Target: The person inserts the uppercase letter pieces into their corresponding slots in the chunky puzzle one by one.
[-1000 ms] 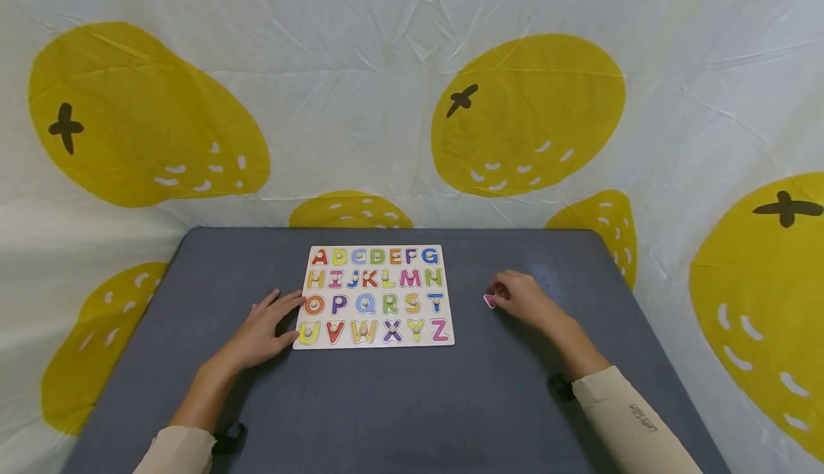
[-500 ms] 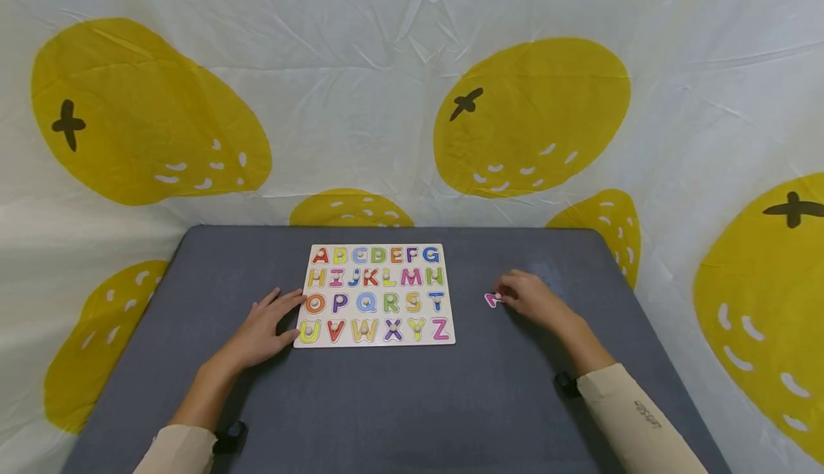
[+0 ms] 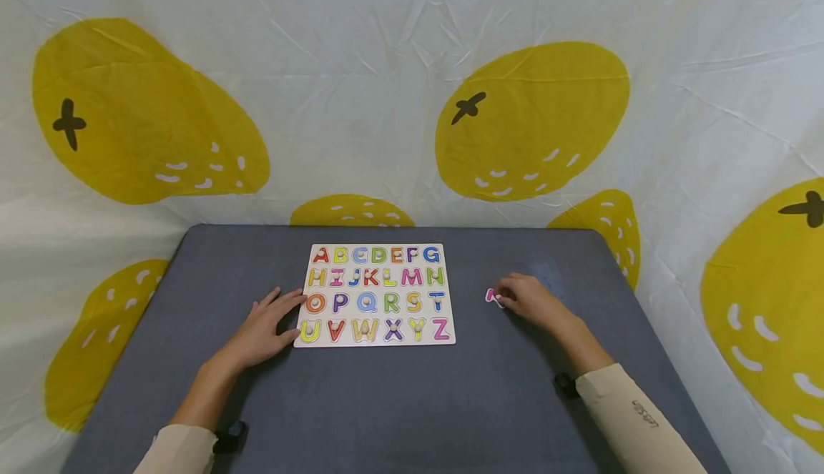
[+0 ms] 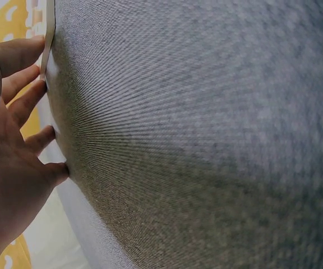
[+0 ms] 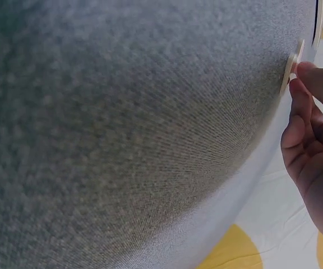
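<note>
A wooden alphabet puzzle board (image 3: 375,316) lies on the dark grey table, its colourful letters in rows from A to Z. Most letters carry a small knob; the pink Z spot (image 3: 440,329) shows none. My left hand (image 3: 256,332) lies at the board's left edge with fingers spread, fingertips and thumb touching it. To the right of the board, my right hand (image 3: 531,299) pinches a pink, zigzag-shaped puzzle letter (image 3: 491,294) by its knob between thumb and forefinger. In the right wrist view this letter (image 5: 286,75) stands edge-on, close over the tabletop, partly overlapped by the fingertips.
The grey table (image 3: 399,402) reaches back to a white curtain (image 3: 360,124) printed with big yellow fruit shapes. Dark wrist straps (image 3: 230,438) show at the cuffs of both light sleeves (image 3: 634,417).
My right hand has shifted slightly right and turned the pink letter, which points a different way now and shows more of its face. The left hand and board stay in place.
</note>
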`<state>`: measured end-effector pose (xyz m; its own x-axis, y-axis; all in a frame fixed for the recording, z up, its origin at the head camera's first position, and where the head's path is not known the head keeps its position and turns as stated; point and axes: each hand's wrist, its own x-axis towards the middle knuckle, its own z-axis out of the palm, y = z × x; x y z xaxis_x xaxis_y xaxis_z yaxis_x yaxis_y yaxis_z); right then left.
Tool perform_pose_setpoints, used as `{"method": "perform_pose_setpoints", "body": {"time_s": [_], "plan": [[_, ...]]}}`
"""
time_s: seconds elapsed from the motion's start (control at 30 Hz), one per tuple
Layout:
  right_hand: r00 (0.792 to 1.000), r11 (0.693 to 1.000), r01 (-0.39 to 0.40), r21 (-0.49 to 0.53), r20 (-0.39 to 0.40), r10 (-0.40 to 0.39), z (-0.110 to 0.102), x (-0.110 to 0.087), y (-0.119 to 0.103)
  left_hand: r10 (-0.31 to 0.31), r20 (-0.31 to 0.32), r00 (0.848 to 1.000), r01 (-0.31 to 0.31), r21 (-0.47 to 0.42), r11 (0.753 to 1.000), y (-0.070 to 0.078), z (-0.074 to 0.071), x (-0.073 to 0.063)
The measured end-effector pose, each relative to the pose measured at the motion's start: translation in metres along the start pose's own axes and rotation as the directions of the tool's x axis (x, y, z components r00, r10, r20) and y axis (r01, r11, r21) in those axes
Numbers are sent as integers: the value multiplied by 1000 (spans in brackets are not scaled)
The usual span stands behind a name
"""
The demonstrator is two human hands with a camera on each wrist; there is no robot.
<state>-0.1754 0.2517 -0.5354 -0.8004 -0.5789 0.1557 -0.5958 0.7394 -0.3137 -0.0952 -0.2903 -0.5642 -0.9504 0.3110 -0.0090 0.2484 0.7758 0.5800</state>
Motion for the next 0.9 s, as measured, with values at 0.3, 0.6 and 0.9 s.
{"method": "perform_pose_setpoints", "body": {"time_s": [0.3,0.6,0.9], "plan": [[995,996,-88,35,56,86,1,2,-4,6,-2,1000,-6,-2,1000,-1,0,0],[998,999,-42,13,45,41,3,1,-2,12,-1,1000,-12,13,1000,1,0,3],[998,1000,-7,-4,66,8,2,5,-17,2,1,1000,-2,6,1000,3,0,-1]]}}
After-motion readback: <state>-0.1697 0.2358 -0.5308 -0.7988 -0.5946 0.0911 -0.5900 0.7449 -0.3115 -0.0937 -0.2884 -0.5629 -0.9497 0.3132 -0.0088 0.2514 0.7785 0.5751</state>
